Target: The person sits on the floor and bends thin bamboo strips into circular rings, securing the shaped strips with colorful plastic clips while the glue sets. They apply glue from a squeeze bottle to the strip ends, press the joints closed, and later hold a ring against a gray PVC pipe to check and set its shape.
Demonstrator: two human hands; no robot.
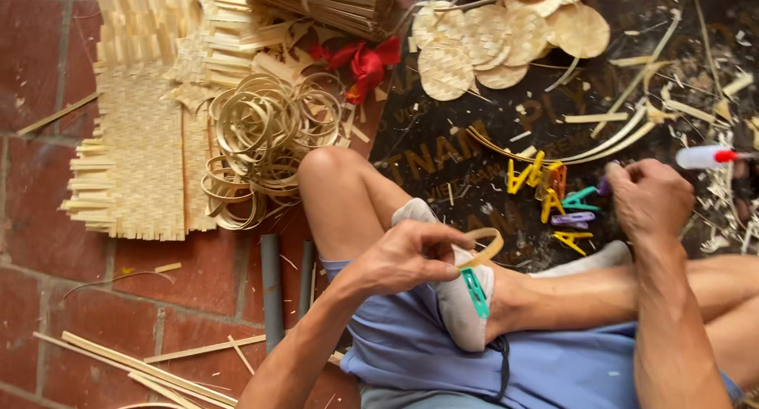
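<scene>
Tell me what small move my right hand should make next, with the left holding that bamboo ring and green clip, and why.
Probably close the right hand on one clothespin from the pile and bring it to the ring. The left hand pinches a thin bamboo ring that carries only one green clip, while the right hand rests at the pile's edge, seemingly without a pin in it.

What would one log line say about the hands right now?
left hand: holds bamboo ring, green clip | right hand: at clothespins
</scene>
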